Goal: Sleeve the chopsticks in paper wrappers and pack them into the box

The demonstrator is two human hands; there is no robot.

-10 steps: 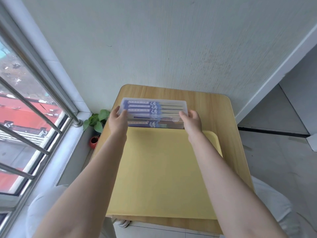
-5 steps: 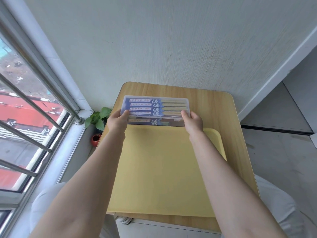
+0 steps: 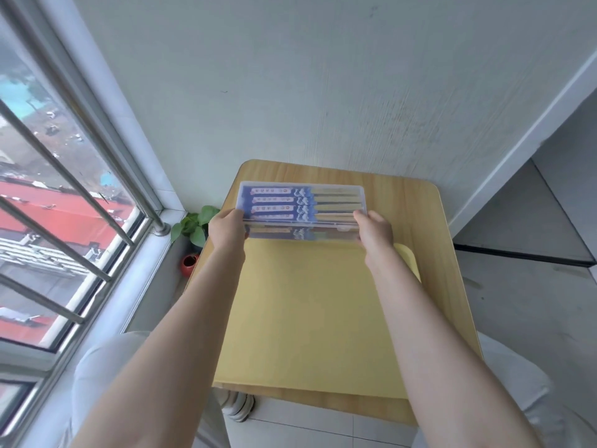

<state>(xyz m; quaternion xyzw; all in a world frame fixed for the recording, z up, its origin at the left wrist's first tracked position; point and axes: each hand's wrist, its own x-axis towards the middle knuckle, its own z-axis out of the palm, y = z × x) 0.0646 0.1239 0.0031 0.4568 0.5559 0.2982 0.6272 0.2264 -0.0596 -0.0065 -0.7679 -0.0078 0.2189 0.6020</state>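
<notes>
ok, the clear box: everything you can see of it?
The box is a long, shallow case of clear plastic, its lid shut as far as the view shows. Through the top show four chopstick pairs side by side, blue printed wrappers covering their left parts, bare pale wood at right. It lies crosswise at the far end of the table, at the yellow mat's far edge. The left hand and right hand grip its near corners.

Clear box [image 3: 302,205] of sleeved chopsticks [image 3: 300,200] at table's [image 3: 433,253] 12 o'clock edge; left hand [image 3: 226,229] and right hand [image 3: 374,232] grip its ends.
</notes>
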